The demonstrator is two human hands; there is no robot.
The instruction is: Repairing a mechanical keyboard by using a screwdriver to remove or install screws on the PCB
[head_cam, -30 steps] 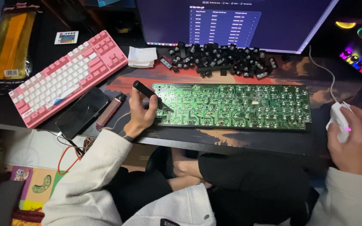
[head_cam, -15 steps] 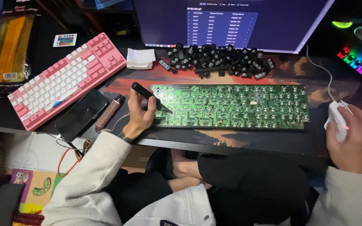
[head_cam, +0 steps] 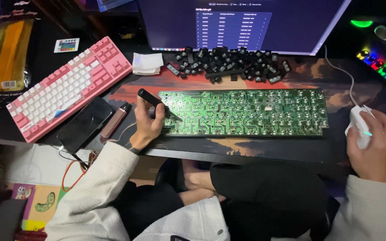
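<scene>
Head view: left hand is gripping a black pen-shaped tool pencil-style, tip angled onto the green circuit board at its left end; right hand is cupping the white mouse far right

Dim room lit by the monitor glow; coloured lights glare top right; corners dark, sharp centre.

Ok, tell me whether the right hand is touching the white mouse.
Touching: the head view shows the right hand lying over the white mouse, fingers on its top.
</scene>
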